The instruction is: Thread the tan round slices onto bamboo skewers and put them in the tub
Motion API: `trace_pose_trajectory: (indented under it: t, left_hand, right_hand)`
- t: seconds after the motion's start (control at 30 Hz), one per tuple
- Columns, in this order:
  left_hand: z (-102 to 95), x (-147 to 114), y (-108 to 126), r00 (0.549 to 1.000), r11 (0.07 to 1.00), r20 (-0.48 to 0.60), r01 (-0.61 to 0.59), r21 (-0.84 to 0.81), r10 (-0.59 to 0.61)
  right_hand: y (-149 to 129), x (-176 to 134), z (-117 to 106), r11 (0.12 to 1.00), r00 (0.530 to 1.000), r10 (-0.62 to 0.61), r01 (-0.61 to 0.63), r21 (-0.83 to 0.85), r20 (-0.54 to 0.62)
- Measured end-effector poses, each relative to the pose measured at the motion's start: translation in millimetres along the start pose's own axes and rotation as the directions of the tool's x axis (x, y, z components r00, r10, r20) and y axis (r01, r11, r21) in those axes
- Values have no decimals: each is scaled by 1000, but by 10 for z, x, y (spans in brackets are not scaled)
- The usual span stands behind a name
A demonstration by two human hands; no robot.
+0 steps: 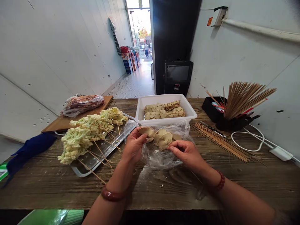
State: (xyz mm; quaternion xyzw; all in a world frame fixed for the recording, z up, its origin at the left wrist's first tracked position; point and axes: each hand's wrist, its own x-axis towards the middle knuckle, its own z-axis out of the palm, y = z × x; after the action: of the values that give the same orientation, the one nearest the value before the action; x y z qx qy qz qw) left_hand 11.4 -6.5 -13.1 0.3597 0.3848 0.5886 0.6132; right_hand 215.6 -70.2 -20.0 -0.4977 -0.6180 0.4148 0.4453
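Above the clear bag [156, 161], your left hand [135, 145] and right hand [186, 153] each pinch pale round slices [165, 140]; probably light, pliable and easily torn, these are best held by the rims.

Head view, forward and down, close over table [58, 187], toward doorway [139, 25] (apparently overexposed)

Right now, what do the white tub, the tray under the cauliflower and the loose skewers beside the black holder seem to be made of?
White tub: probably plastic, smooth and slightly glossy, with even colour and rounded, moulded corners.
Tray: likely metal, perhaps stainless steel, given its silvery, reflective rim.
Loose skewers: bamboo or wood, matt and tan; the look leaves open which.
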Motion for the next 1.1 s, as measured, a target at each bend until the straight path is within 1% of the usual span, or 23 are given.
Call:
trace_pose_trajectory:
  t: [0.17,0.3,0.43,0.63,0.87,0.97,1.1]
  left_hand:
    - [8,-6,17,1000,1000,6,7,2,-7]
    - [28,-18,23,999,1000,47,0,30,-1]
    - [30,-26,17,995,1000,98,13,16,-14]
    - [16,-18,14,992,1000,123,21,-5,-20]
    - [17,-4,44,994,999,101,32,25,-35]
    - [7,2,50,997,999,74,28,47,-31]
    - [-16,-1,45,997,998,53,49,32,-51]
  right_hand:
    - [-12,1,-4,1000,1000,-1,1,0,-6]
    - [-13,12,-17,1000,1000,-16,16,6,-6]
    - [-6,16,-25,1000,1000,-24,24,4,-7]
    - [-13,16,-35,1000,1000,-30,30,1,-1]
    - [-13,13,-30,1000,1000,-17,17,21,-10]
    - [-9,12,-33,999,1000,-13,13,31,-5]
    - [-4,10,-44,1000,1000,-15,15,24,0]
